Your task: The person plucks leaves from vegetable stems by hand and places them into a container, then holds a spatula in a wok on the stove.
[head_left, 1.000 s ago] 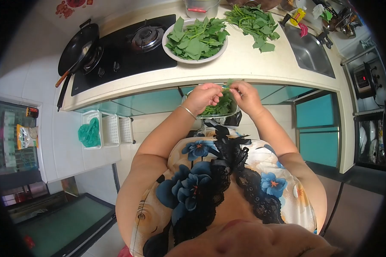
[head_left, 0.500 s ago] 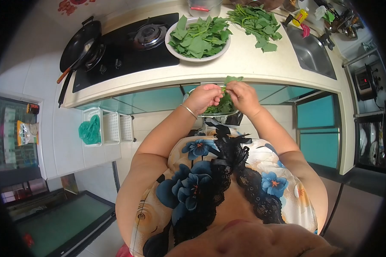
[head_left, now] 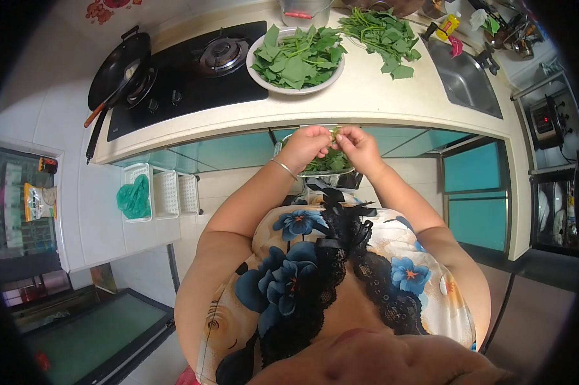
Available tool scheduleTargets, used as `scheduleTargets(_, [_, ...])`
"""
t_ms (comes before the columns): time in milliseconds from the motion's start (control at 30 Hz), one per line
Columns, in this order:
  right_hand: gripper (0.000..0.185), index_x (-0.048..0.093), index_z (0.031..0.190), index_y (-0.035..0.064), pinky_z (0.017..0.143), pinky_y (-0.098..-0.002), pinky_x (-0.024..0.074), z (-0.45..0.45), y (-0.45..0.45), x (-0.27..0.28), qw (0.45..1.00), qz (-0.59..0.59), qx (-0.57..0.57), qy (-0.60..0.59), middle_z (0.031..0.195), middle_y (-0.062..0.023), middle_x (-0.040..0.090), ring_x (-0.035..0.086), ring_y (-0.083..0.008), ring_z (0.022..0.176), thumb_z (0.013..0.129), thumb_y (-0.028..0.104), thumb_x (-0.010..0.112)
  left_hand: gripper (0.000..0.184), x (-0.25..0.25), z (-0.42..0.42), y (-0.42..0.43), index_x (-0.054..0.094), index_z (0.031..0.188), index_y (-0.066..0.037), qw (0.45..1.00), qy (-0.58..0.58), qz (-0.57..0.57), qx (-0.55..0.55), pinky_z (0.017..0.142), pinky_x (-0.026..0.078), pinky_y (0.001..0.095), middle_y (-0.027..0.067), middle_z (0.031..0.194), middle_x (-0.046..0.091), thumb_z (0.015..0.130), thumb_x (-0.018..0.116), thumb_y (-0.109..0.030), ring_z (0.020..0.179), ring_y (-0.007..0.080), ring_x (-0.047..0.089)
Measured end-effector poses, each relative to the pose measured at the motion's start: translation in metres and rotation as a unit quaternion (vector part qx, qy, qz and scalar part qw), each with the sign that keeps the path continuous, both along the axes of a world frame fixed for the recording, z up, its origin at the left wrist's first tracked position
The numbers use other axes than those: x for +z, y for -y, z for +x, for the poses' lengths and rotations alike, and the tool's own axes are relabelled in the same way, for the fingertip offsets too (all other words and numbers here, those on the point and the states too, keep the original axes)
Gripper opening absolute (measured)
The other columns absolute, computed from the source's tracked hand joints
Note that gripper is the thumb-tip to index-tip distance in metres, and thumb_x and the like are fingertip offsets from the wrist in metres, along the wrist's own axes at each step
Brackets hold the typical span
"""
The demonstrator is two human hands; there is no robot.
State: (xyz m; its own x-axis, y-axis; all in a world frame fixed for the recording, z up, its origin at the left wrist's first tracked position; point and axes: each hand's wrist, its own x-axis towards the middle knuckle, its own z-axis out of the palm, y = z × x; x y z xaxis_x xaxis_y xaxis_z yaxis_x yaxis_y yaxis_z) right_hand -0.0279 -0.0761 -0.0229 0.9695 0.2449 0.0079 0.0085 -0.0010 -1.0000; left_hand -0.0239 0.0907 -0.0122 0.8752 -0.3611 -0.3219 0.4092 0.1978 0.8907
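Green sprig (head_left: 334, 133) is pinched by left hand (head_left: 307, 143) and right hand (head_left: 359, 147), leafy greens (head_left: 331, 162) beneath; apparent plucking needs opposing pulls.

Left hand (head_left: 305, 145): pinching a green sprig (head_left: 335, 134)
Right hand (head_left: 358, 147): yep, same sprig
Tub (head_left: 331, 173): leafy greens (head_left: 328, 162) inside, below the hands
Counter (head_left: 379, 101): bowl (head_left: 296, 92) piled with leaves (head_left: 299, 61), loose bunch (head_left: 392, 46) beside it

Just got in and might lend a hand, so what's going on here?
The wearer's left hand and right hand meet, pinching a small green piece over a container of leafy greens. On the counter, a bowl heaped with leaves stands by the stove, and a leafy bunch lies between bowl and sink.
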Motion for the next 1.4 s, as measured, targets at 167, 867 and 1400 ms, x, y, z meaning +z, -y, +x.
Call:
scheduleTargets(167, [0.009,0.056,0.09,0.0013,0.062,-0.0227,0.0493,0.003,0.002,0.004,0.996,0.066,-0.005,-0.067,0.081,-0.0041,0.06,0.059,-0.0102,0.071,0.086,0.009,0.054,0.013,-0.006,0.002,0.001,0.056,0.088,-0.002,0.999,0.032,0.023,0.004,0.056,0.042,0.02,0.0019,0.074,0.056,0.079,0.056,-0.012,0.062,0.0079,0.05])
scheduleTargets(867, [0.012,0.051,0.092,0.0029,0.058,-0.0226,0.049,0.052,0.028,0.036,0.977,0.131,-0.165,-0.032,0.076,-0.0046,0.059,0.058,-0.0109,0.064,0.086,0.013,0.053,0.017,-0.094,0.034,-0.017,0.058,0.09,-0.003,0.941,0.105,0.322,-0.02,0.056,0.044,0.0231,0.0007,0.071,0.056,0.074,0.059,-0.008,0.061,0.0087,0.051])
scheduleTargets(1400, [0.036,0.055,0.108,0.0027,0.073,-0.03,0.0471,0.19,0.002,0.067,0.958,-0.161,-0.029,0.235,0.094,-0.0141,0.062,0.061,-0.023,0.08,0.078,0.021,0.059,0.032,-0.061,0.016,0.023,0.051,0.108,0.003,0.953,0.094,0.282,0.059,0.058,0.045,0.0218,-0.0004,0.073,0.054,0.081,0.054,-0.013,0.061,0.0089,0.054])
